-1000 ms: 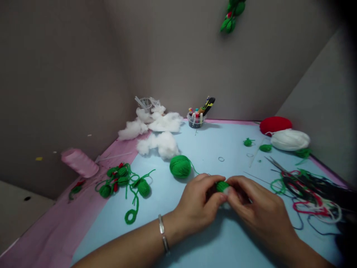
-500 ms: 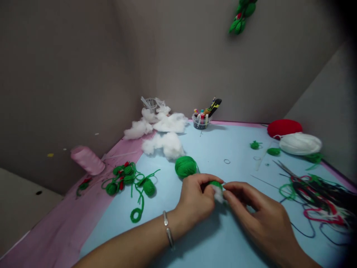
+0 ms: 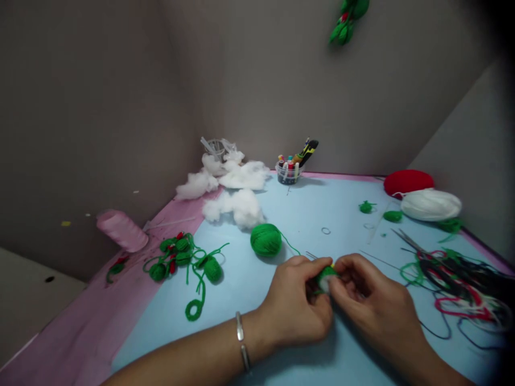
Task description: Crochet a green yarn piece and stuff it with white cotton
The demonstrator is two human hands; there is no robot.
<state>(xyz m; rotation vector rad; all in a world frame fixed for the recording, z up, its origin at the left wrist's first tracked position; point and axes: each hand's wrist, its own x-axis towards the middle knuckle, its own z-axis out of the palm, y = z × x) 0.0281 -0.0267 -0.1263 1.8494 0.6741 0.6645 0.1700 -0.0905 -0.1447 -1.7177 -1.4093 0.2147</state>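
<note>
My left hand [image 3: 300,300], with a silver bracelet at its wrist, is closed around a small green crocheted piece [image 3: 325,274]. White stuffing [image 3: 325,284] shows at the near side of the piece. My right hand [image 3: 372,300] has its thumb and fingertips pressed against the same piece from the right. A small yellow bit [image 3: 332,265] peeks out between the hands; its kind is unclear. Thin metal shafts [image 3: 311,255] stick out past the left fingers. Just beyond lies a ball of green yarn [image 3: 266,240], its strand running toward my hands.
Fluffy white stuffing [image 3: 241,208] lies beyond the yarn ball. Finished green and red crochet pieces [image 3: 181,252] and a pink thread cone [image 3: 123,230] sit left. Scissors [image 3: 410,241], tangled yarn [image 3: 470,300] and red [image 3: 409,183] and white skeins [image 3: 431,205] are right. A pen tub [image 3: 288,172] stands behind.
Both hands have shifted slightly right with the green piece. The stuffing that hung out of it now shows less. Right fingertips have moved in against the piece, and thin shafts now show beyond the left fingers.
</note>
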